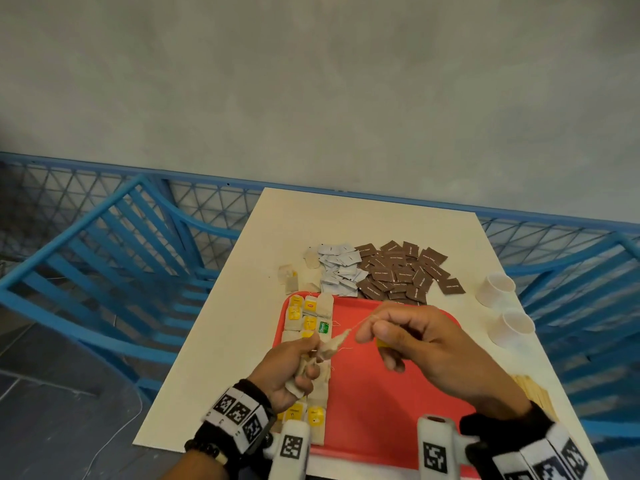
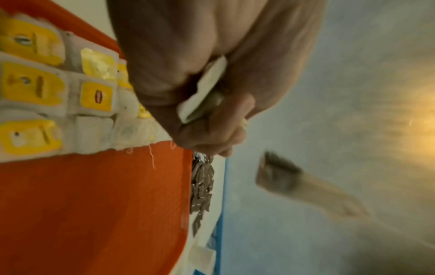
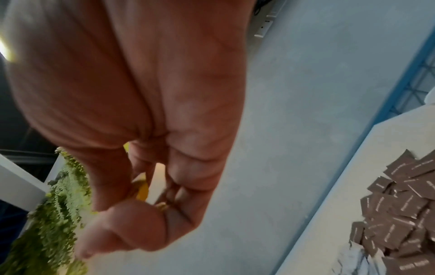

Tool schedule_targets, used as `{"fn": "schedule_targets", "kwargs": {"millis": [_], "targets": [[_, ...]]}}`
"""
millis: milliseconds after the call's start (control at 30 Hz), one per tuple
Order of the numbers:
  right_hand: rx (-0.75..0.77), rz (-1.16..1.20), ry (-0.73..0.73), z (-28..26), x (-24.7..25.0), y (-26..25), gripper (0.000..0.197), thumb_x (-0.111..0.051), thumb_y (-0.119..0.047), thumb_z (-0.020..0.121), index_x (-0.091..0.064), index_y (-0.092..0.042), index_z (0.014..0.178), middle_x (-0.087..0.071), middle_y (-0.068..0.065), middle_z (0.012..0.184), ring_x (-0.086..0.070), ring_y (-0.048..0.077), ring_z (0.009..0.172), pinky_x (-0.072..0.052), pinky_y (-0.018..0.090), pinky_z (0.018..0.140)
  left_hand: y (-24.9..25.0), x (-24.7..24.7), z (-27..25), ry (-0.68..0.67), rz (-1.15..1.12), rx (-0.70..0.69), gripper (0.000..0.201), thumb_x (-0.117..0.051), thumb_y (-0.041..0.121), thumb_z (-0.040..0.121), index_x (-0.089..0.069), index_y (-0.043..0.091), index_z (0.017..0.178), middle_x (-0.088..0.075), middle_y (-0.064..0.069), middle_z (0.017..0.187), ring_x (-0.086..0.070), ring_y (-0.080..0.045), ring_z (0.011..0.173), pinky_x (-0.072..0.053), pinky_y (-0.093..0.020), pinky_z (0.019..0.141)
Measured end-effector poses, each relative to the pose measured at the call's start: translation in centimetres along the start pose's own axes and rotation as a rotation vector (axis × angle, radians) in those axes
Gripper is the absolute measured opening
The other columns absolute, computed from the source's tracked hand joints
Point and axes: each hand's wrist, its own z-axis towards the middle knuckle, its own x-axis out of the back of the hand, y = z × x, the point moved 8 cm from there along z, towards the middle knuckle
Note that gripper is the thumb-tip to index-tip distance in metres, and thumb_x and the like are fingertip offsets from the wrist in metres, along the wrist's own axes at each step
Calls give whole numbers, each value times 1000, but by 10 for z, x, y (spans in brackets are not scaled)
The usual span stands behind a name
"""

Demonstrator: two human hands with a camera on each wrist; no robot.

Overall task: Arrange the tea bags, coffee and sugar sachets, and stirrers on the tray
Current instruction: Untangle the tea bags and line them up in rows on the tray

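Note:
A red tray (image 1: pixel 388 393) lies on the white table, with rows of yellow-tagged tea bags (image 1: pixel 304 317) along its left side. Above those rows my left hand (image 1: pixel 304 362) grips a small bunch of tea bags (image 1: pixel 294 384); the left wrist view shows one such tea bag (image 2: pixel 202 89) clamped in the curled fingers. My right hand (image 1: pixel 374 336) pinches the string and yellow tag (image 3: pixel 141 189) of one tea bag (image 1: pixel 332 344), which hangs stretched between the two hands. Behind the tray lie heaps of white sachets (image 1: pixel 337 268) and brown sachets (image 1: pixel 401 268).
Loose tea bags (image 1: pixel 289 277) lie on the table left of the white heap. Two white paper cups (image 1: pixel 495 289) stand at the right edge, and wooden stirrers (image 1: pixel 533 393) lie near the right wrist. Blue chairs (image 1: pixel 104 271) flank the table.

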Motion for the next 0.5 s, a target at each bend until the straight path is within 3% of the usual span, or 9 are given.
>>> {"fn": "schedule_targets", "kwargs": {"millis": [67,133,200,267,300,333,367,400,500], "targets": [[-5,-10,-9,-2,7,-2,28,-49,-26,100,-71,-11,107,-72,4,88,-54,16,63,-45,26,59,8,0,-3,43,166,-94,24,-61,30,96,-58,7,99,-53,-1,69,-37,-7,41,-25,-15,31],[-52,-35,-43,-4,12,0,26,-49,-29,100,-69,-18,113,-74,17,86,-53,14,62,-45,26,59,24,-9,-14,27,369,-235,32,-66,37,92,-65,9,108,-56,-3,79,-34,-9,44,-24,-17,36],[-93,-69,-28,-5,20,0,21,-54,-31,99,-69,-28,113,-69,28,79,-55,13,59,-45,26,58,40,-34,-31,-100,563,-381,36,-72,42,85,-69,27,117,-63,-3,101,-34,-11,45,-28,-20,39],[-92,-87,1,-5,26,-5,21,-59,-29,95,-70,-32,113,-61,33,75,-54,14,57,-45,27,57,48,-67,-51,-271,779,-481,47,-78,37,82,-62,39,126,-66,16,118,-39,-11,42,-36,-21,41],[-79,-82,10,-5,28,-9,21,-60,-29,95,-71,-30,113,-59,35,77,-54,15,58,-45,28,56,49,-82,-58,-335,885,-511,54,-80,32,81,-59,39,130,-66,23,115,-43,-8,41,-40,-20,43],[-66,-66,15,-4,29,-13,21,-62,-29,95,-71,-28,114,-58,36,79,-54,17,58,-45,28,56,48,-95,-62,-368,970,-537,56,-82,27,80,-57,37,130,-69,29,102,-46,-3,40,-42,-16,46],[-56,-46,21,-3,29,-17,22,-62,-28,95,-71,-26,115,-58,37,80,-53,18,59,-45,27,55,47,-104,-63,-374,1019,-562,55,-83,26,80,-57,36,128,-69,29,87,-46,-2,40,-43,-15,46],[-50,-28,35,-2,30,-20,23,-62,-27,94,-71,-25,115,-59,36,79,-53,18,59,-45,27,55,47,-109,-62,-363,1040,-591,53,-83,28,80,-58,37,126,-69,26,83,-45,-3,40,-44,-18,46],[-45,2,118,0,37,-22,25,-62,-23,92,-72,-21,115,-57,15,62,-51,16,56,-45,25,53,52,-114,-60,-320,999,-665,45,-79,38,83,-62,32,125,-69,14,117,-46,-12,40,-45,-28,43]]}}
